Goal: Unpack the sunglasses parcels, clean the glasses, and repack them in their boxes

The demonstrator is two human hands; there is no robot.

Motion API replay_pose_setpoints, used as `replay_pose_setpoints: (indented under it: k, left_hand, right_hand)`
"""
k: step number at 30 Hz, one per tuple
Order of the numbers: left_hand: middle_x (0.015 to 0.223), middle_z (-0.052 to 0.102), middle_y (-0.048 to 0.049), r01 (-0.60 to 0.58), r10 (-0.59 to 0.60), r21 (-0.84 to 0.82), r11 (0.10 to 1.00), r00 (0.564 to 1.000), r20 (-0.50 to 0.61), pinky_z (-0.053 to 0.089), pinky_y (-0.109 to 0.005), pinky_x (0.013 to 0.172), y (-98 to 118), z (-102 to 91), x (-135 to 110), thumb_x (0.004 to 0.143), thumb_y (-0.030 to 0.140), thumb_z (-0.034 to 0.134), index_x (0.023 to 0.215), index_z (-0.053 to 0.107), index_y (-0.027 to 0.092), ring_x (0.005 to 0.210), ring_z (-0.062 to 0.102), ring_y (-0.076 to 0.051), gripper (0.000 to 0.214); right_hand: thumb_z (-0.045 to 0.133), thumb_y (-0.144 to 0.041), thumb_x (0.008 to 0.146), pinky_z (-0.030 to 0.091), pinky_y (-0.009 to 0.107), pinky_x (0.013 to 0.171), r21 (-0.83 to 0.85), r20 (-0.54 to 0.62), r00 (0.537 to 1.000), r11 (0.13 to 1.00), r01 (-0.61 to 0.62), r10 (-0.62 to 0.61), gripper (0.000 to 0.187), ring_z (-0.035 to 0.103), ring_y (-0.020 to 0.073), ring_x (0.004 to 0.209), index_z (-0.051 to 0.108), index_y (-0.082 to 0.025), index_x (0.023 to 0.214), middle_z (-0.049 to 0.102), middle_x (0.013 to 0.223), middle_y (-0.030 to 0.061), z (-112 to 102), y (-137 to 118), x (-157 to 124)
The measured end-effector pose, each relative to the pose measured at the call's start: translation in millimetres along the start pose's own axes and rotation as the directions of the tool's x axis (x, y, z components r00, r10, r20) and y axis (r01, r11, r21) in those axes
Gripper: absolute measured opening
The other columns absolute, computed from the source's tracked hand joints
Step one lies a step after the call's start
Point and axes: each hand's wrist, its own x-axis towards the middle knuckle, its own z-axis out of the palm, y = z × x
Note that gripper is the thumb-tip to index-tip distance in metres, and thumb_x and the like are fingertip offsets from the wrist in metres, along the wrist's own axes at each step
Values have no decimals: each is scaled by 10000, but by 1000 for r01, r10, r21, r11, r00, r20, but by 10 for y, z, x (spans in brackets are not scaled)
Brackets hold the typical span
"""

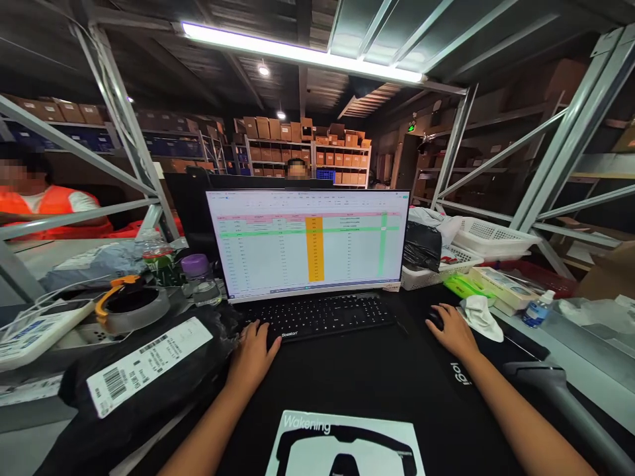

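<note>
My left hand point(253, 352) rests at the left end of the black keyboard point(317, 318), its fingers spread over the keys and its thumb out to the side. On the black desk mat point(357, 370), my right hand point(452, 332) is curled over a dark computer mouse point(436, 320), which it mostly hides. Behind the keyboard stands a monitor point(268, 258) showing a spreadsheet with an orange column and a green row. A white box printed "Wakening" point(302, 421) lies at the front, between my forearms. Left of my left hand is a black plastic parcel point(198, 370) with a white barcode label point(149, 363).
A tape roll with an orange cutter point(131, 307) and a purple-capped bottle point(201, 277) stand at left. White baskets point(491, 238), a white cloth point(481, 317), a spray bottle point(538, 309) and a barcode scanner point(540, 377) are at right. A person in an orange vest point(64, 201) sits far left.
</note>
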Motion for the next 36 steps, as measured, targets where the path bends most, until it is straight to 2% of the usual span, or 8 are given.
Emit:
replay_pose_setpoints:
  k: [8,17,20,22,25,28,29,36]
  left_hand:
    - [1359,598,-239,-22,25,34,999,995,-96,363,-545,1161,51,-201,-47,914,301,556,1228,635,74,1313,532,-373,396]
    - [1298,665,-172,-224,215,-3,975,941,-262,362,-515,1201,297,-491,-117,892,189,556,1156,681,131,1304,566,-318,298]
    - [1321,659,-159,-270,252,-10,963,910,-329,378,-489,1200,398,-603,-135,886,175,557,1177,679,147,1308,567,-299,317]
    - [1360,635,-156,-281,256,-12,960,892,-373,369,-481,1208,434,-679,-129,890,176,559,1240,651,157,1328,551,-293,362]
    - [1423,572,-195,-257,220,-24,966,867,-447,357,-533,1198,430,-789,-102,906,186,554,1370,548,139,1366,507,-327,466]
    - [1460,486,-281,-227,162,-65,972,841,-516,324,-642,1166,385,-908,-48,912,224,570,1441,428,69,1416,420,-408,569]
    - [1468,457,-310,-228,151,-81,970,833,-532,298,-675,1162,370,-956,-22,911,238,576,1451,397,38,1428,387,-433,603]
    - [1499,441,-263,-195,53,-151,969,763,-644,284,-680,1170,350,-1636,-32,794,383,708,1488,342,43,1419,396,-441,855]
  right_hand:
    - [498,-557,839,493,518,1020,74,-31,1000,997,9,-7,594,607,370,1163,639,-138,1236,593,1268,193,99,103,-37]
    - [446,-549,874,393,617,1105,176,-116,993,983,54,-34,558,531,424,1271,653,-126,1175,567,1287,231,-197,-194,20]
    - [480,-553,883,489,527,1052,280,-34,996,956,85,-78,512,589,371,1241,658,-164,1164,595,1283,207,-486,-570,-99]
    - [502,-548,917,555,452,979,495,191,970,868,37,-150,488,635,319,1214,616,-220,1261,601,1340,172,-834,-931,-319]
    - [550,-559,928,489,467,1075,737,494,764,665,-115,-415,678,489,303,1403,360,-321,1534,431,1572,121,-1498,-1543,-779]
    - [871,-542,637,351,511,1182,682,585,601,731,-3,-544,1136,358,362,1477,286,-338,1589,320,1644,102,-2024,-2061,-1143]
    - [915,-502,558,351,525,1177,641,601,585,766,55,-545,1214,368,383,1462,299,-327,1589,335,1633,112,-2125,-2180,-1217]
    - [867,-389,544,505,451,995,550,544,702,827,116,-460,1168,570,318,1186,337,-250,1576,555,1342,125,-2200,-2336,-1439]
